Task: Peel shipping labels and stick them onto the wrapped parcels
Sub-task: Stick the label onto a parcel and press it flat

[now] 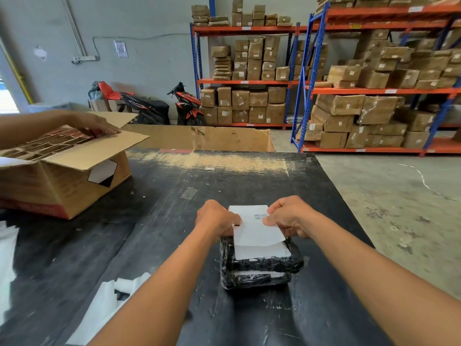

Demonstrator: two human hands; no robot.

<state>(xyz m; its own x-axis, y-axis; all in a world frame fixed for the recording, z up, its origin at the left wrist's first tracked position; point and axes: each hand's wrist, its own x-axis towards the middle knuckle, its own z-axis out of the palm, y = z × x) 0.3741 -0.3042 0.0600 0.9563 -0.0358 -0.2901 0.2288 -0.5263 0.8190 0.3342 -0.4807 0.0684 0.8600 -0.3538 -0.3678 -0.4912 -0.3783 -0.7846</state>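
Far-left edge: an open cardboard box (62,181) stands on the table (224,176). Another person's hand (97,126) rests flat on its flap.
Near-left edge: white scraps (104,305) lie loose on the table. They look like spent backing, though I cannot tell for sure.
Left hand: the left hand (215,217) has its fingers curled and pinches the left edge of the label (254,228).
Label: a white sheet with a barcode near its top is held between both hands, just above the stacked parcels. Whether its backing is already off does not show.
Right hand: the right hand (289,216) pinches the label's right edge between thumb and fingers.
Parcels: two black-wrapped parcels are stacked near the middle of the near edge. The top parcel (262,263) lies on the lower parcel (252,279).
White sheet (262,250): it lies flat on the top parcel under the held label. It may be a stuck label or a backing.
Lower parcel's top: a white strip shows at its upper edge, probably a label already on.
Progress: this is mid-task by my reading. The held label is not yet pressed down, so it remains to be peeled or laid and smoothed.
Right, off the table: racks (374,91) hold brown cartons.
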